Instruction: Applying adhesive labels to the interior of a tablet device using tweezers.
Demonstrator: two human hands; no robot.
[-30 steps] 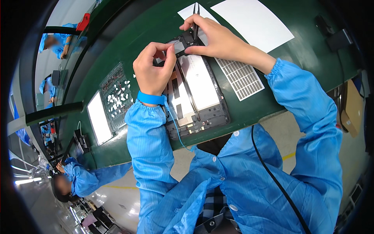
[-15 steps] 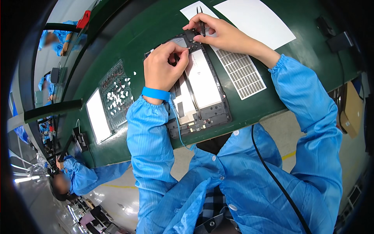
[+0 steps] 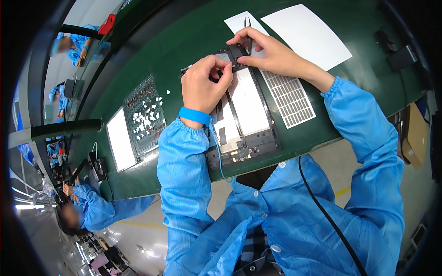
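Observation:
An opened tablet [image 3: 252, 103], with a black frame and silver-white battery panels, lies on the green table in front of me. My left hand [image 3: 205, 83], with a blue strap round its wrist, is over the tablet's upper left part. Its thumb and index finger pinch together near the far end; anything between them is too small or hidden to make out. Black tweezers [image 3: 249, 37] are held in my right hand [image 3: 274, 55], their tips pointing away from me. This hand's thumb and index finger reach to the tablet's far edge.
Right of the tablet lies a sheet of small grey labels [image 3: 291, 99], beside a blank white sheet [image 3: 307, 37]. A clear tray [image 3: 145, 115] with small white pieces and a white panel [image 3: 121, 140] are at left. Co-workers in blue are at far left.
The whole view has shifted slightly, so the table and tablet appear further right and lower. Both hands stay at the tablet's far end, the tweezers still in the right one.

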